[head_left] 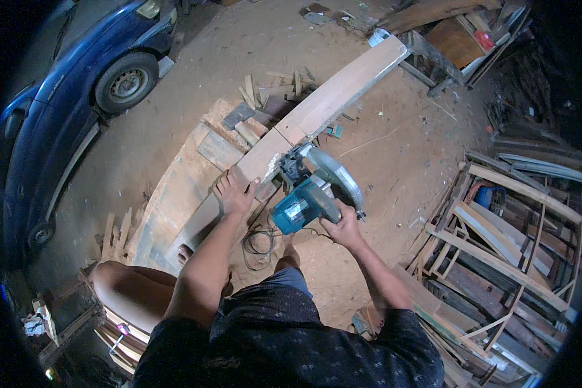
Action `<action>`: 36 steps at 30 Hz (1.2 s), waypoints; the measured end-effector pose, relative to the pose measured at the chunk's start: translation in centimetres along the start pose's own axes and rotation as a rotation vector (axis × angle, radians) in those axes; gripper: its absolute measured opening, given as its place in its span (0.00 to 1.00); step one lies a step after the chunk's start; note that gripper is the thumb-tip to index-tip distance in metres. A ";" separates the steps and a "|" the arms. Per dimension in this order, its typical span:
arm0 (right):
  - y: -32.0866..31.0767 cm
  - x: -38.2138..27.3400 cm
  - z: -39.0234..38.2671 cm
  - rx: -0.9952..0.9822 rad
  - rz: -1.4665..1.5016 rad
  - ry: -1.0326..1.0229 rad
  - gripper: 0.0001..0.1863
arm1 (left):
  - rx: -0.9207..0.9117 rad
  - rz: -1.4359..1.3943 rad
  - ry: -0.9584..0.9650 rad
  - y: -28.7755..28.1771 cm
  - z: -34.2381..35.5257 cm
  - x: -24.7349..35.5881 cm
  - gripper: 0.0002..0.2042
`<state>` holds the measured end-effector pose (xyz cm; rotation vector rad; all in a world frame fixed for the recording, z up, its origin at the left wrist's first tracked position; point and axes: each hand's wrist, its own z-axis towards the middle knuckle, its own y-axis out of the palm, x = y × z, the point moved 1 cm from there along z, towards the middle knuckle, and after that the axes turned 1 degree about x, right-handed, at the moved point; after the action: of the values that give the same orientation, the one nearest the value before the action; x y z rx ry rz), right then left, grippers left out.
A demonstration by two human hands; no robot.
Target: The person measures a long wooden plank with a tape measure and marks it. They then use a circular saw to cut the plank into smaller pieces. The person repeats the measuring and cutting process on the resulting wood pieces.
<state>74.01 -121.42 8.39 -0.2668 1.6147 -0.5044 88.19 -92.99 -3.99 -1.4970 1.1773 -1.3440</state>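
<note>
Dim, uneven light; glints on blue car (61, 97); fisheye bends edges, corners black.

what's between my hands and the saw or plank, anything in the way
Nothing visible: the right hand is wrapped around the handle of the saw, and the left hand rests directly on the plank.

Toward ten o'clock the view's edge cuts off the car (52, 110). The left hand (237, 194) covers part of the plank (343, 85); the saw (284, 216) hides part of the right hand (346, 227), and the saw's label (297, 210) is too small to read. Where the cord (247, 240) ends cannot be told. At two o'clock, stacked wood (522, 87) sinks into shadow.
</note>
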 end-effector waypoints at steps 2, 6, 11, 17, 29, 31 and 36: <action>0.6 -0.3 0.4 -0.027 -0.052 -0.003 0.16 | 0.011 0.002 0.018 0.7 -0.1 -0.7 0.51; 1.8 0.7 0.3 -0.090 -0.046 -0.060 0.18 | 0.043 0.028 0.027 1.7 -0.3 -1.5 0.53; 2.7 0.9 1.1 -0.097 -0.051 -0.048 0.19 | 0.087 -0.028 0.064 1.1 -0.1 -1.2 0.52; 3.7 0.8 2.6 -0.130 -0.079 -0.001 0.19 | 0.093 -0.163 0.010 0.3 -0.8 -3.2 0.47; 4.7 -0.6 5.2 -0.173 -0.066 0.042 0.23 | 0.128 -0.086 0.003 -0.1 -2.1 -4.7 0.42; 5.1 -0.6 5.6 -0.169 -0.046 0.028 0.23 | 0.120 -0.073 -0.003 -0.1 -2.0 -4.7 0.42; 5.8 -0.9 6.5 -0.177 -0.070 0.014 0.21 | 0.111 -0.055 -0.014 0.1 -2.0 -4.6 0.42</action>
<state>81.27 -117.04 6.14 -0.4541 1.6700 -0.4177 86.18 -88.49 -4.98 -1.4665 1.0417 -1.4104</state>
